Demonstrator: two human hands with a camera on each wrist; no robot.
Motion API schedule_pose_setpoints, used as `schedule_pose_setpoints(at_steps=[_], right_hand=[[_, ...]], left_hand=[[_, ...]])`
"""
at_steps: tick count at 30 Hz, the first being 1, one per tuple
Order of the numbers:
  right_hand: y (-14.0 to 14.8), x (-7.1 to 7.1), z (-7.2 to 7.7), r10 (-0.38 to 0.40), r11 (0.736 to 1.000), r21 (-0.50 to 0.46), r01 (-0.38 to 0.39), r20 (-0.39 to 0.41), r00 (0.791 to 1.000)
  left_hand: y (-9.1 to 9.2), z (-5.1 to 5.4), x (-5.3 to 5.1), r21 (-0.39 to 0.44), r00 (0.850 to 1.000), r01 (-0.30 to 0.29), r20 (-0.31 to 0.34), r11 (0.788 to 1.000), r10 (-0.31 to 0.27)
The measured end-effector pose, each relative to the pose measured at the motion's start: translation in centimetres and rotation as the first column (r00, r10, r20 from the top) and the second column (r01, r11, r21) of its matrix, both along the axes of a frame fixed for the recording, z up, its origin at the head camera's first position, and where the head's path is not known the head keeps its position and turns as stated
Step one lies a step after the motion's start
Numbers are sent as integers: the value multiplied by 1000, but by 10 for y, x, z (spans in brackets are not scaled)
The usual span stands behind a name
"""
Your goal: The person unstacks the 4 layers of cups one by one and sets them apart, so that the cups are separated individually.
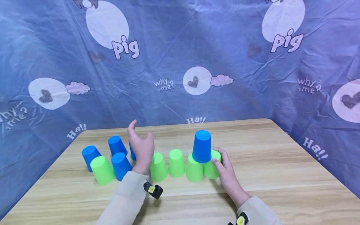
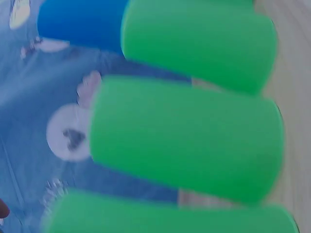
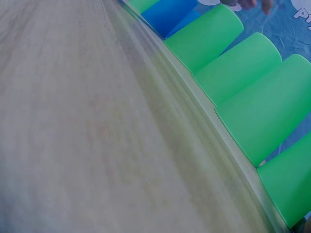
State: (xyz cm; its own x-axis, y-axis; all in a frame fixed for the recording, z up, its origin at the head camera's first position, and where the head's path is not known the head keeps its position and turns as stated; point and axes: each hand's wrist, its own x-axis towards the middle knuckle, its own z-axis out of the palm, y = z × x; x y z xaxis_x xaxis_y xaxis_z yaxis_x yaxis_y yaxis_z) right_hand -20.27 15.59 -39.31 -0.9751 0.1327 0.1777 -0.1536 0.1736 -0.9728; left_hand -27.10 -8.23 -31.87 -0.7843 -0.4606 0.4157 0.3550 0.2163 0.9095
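Observation:
In the head view several upside-down green cups stand in a row. A blue cup [image 1: 202, 147] sits upside down on top, over the two rightmost ones. My right hand [image 1: 226, 170] grips the rightmost green cup [image 1: 211, 167], thumb at the front and fingers round its right side. Raised to the left of the row, my left hand [image 1: 142, 148] is empty, fingers and thumb spread apart. It partly hides a blue cup [image 1: 132, 151] behind it. The left wrist view, blurred, shows green cups [image 2: 187, 138] and part of a blue cup [image 2: 82, 24].
At the left stand more upside-down cups: a green cup [image 1: 102, 170] and several blue ones, such as the front blue cup [image 1: 121, 165]. The wooden table [image 1: 281, 162] carries everything. Behind it hangs a blue printed cloth [image 1: 168, 106].

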Motion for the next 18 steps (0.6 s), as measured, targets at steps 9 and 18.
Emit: schedule_pose_setpoints(at_steps=[9,18], right_hand=[[0,0,0,0,1000,-2,0,-4,1000],[0,0,-1,6,1000,-6,-6,0,1000]], left_hand=[[29,13,22,-48,985,125,-112,991,-129],[58,6,42,-51,925,315,-209,948,-319]])
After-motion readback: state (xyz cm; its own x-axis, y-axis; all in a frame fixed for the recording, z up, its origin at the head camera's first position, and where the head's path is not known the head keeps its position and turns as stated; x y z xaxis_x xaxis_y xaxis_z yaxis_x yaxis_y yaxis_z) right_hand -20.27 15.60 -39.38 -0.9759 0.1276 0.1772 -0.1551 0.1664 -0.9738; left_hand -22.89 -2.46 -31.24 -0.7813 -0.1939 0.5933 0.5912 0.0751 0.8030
